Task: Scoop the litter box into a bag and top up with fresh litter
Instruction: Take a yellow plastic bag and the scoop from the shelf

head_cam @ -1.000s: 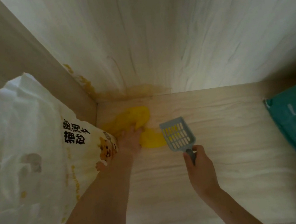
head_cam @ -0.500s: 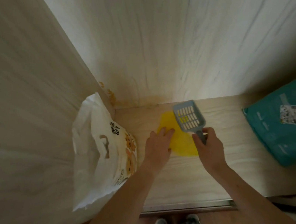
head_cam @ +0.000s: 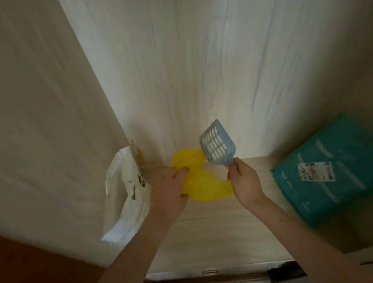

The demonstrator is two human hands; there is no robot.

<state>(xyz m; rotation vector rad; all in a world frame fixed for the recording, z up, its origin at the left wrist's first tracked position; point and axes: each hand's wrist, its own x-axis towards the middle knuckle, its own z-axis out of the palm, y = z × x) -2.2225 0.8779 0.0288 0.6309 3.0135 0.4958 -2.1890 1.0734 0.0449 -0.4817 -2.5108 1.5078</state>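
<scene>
Wooden shelf (head_cam: 207, 231): yellow bag (head_cam: 201, 183) between hands.

Crumpled yellow bag (head_cam: 201, 183) on shelf floor, blue slotted scoop (head_cam: 216, 145) raised above it

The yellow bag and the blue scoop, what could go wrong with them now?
The left hand grips only one edge of the yellow bag, which looks flat, so scooped litter might miss a mouth that isn't opened. The right hand pinches the scoop low on its handle, tilted up near the wall; it could wobble or bump the wall. The white bag leans close by and might get knocked over.
</scene>
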